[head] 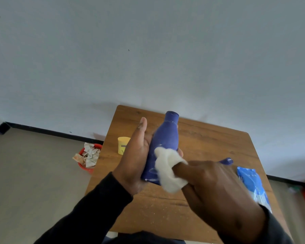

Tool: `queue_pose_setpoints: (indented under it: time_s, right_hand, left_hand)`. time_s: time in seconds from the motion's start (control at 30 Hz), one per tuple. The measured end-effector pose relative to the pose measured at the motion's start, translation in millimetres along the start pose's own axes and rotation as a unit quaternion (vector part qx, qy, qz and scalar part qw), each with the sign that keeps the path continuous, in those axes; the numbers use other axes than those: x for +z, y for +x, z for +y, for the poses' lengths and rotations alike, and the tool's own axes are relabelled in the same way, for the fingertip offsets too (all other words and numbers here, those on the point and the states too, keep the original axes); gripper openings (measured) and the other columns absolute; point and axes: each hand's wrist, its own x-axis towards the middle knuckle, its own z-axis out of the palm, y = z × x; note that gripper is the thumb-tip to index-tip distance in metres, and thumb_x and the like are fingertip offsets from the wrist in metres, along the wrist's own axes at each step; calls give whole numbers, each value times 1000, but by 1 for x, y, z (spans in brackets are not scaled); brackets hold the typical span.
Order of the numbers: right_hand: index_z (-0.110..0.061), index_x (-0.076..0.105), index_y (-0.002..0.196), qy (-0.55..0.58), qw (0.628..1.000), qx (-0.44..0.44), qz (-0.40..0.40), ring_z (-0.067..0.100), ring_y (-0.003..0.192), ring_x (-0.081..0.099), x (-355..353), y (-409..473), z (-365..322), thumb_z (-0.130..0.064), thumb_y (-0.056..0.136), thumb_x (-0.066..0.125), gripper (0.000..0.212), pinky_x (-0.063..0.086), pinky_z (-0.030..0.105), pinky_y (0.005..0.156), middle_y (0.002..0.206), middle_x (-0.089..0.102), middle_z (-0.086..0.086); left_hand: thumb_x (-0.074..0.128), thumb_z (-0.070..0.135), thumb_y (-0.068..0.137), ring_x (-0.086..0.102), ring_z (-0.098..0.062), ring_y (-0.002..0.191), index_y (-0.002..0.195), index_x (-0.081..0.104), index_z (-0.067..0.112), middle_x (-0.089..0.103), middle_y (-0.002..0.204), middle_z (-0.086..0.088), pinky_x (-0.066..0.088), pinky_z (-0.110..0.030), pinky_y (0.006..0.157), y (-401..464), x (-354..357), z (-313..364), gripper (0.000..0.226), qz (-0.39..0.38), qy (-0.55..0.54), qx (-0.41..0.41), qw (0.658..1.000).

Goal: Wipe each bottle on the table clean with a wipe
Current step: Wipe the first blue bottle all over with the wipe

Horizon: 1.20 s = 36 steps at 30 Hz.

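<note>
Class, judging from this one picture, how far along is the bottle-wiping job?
Done: used wipes fill the red bin on the floor. In hand: the left hand holds the blue bottle while the right hand rubs it with a white wipe. Left: possibly the yellow bottle.

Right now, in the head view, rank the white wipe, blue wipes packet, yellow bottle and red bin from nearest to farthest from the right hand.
1. White wipe, pinched in the right hand.
2. Blue wipes packet, table's right side.
3. Yellow bottle, left.
4. Red bin, floor, far left.

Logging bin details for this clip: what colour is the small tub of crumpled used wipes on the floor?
Red, seen in the head view: the round floor tub.
</note>
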Motion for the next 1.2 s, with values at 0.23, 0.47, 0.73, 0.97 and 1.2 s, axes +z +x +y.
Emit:
queue_pose_setpoints:
  time_s: [0.23,0.47,0.73,0.97,1.2]
  right_hand:
    - [-32,51,96,-25,998,48,16,14,43,45,2,3,7,-32,83,38,19,32,26,38,60,56,-8]
    - [-29,59,97,-42,994,80,62,16,39,38,5,10,16,-26,82,52,17,20,18,38,55,52,-7]
    - [-29,55,96,-50,990,101,84,27,43,50,5,14,19,-28,81,47,18,23,23,43,54,52,-4]
    - [-33,39,106,-11,999,30,-3,27,49,57,22,3,-9,-34,82,35,24,48,41,42,64,62,-2]
    - [-32,44,97,-18,997,59,55,12,43,48,13,5,16,-29,88,45,10,37,25,37,62,57,-9]
  left_hand:
    - [18,84,86,65,-27,77,135,61,21,63,90,-18,55,-39,70,2,-1,-6,91,1,40,26,999]
    - [13,87,76,63,-27,66,132,59,17,66,86,-19,54,-35,60,3,-2,-12,102,-11,99,45,994]
    - [9,89,72,63,-23,63,130,62,16,68,82,-14,54,-31,57,4,0,-18,107,-23,178,46,983]
    - [16,94,70,61,-30,68,130,65,26,62,86,-22,53,-33,59,4,1,-13,103,-18,91,21,995]
    - [10,88,77,65,-32,73,139,55,15,65,94,-23,57,-39,61,5,-4,-6,106,-22,72,27,997]
